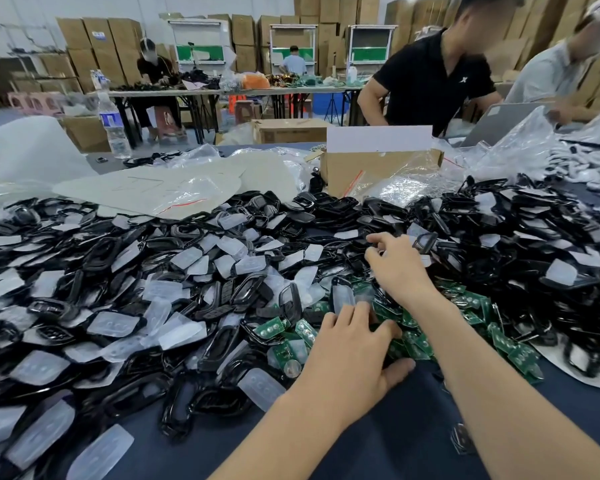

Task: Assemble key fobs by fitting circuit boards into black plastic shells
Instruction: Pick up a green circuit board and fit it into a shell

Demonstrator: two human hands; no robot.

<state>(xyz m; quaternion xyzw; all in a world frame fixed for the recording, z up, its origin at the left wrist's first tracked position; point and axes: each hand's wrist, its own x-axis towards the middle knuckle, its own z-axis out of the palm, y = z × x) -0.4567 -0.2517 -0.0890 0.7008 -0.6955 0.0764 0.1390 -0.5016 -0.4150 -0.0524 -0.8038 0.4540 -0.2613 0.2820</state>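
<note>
A large heap of black plastic shells [174, 299] mixed with translucent button pads [187, 258] covers the table. Green circuit boards [465, 306] lie in a smaller pile at centre right. My left hand [354, 348] rests flat on the near edge of the boards, fingers spread and thumb on the blue cloth. Its fingertips touch a black shell with a pad [342, 294] that stands just beyond them. My right hand [395, 261] reaches further into the shells, fingers curled downwards. Whatever lies under its fingertips is hidden.
A cardboard box [378, 168] and clear plastic bags [499, 161] sit behind the heap. A water bottle [113, 126] stands at the back left. Two people [430, 77] stand at the table's far right side. Bare blue tablecloth [413, 427] shows between my forearms.
</note>
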